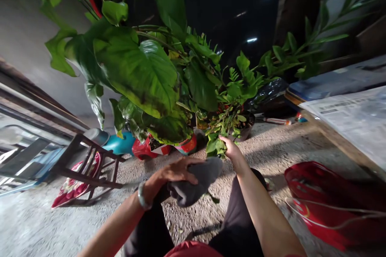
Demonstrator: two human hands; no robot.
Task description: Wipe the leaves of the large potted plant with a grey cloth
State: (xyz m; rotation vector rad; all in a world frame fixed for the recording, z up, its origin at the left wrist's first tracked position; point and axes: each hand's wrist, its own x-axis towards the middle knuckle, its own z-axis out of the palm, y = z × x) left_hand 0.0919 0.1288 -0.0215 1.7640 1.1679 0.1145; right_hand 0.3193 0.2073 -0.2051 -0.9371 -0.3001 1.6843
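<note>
My left hand (180, 170), with a bracelet at its wrist, is closed on a dark grey cloth (209, 173) between my knees. The cloth hangs bunched in the fingers, its far end close to the leaves. Stretched forward, my right hand (230, 149) grips a leafy stem (213, 145) low on a small potted plant (235, 122); some fingers are hidden by the foliage. Above and left of both hands spreads a larger plant with a broad green leaf (144, 74), browned along its lower edge.
At left are a wooden chair (90, 164), a patterned red cushion (70, 186) and a teal container (120, 143). Red pots (187, 144) stand under the big leaves. To the right, a red bag (316, 204) lies beside a table (328, 130) with paper on it.
</note>
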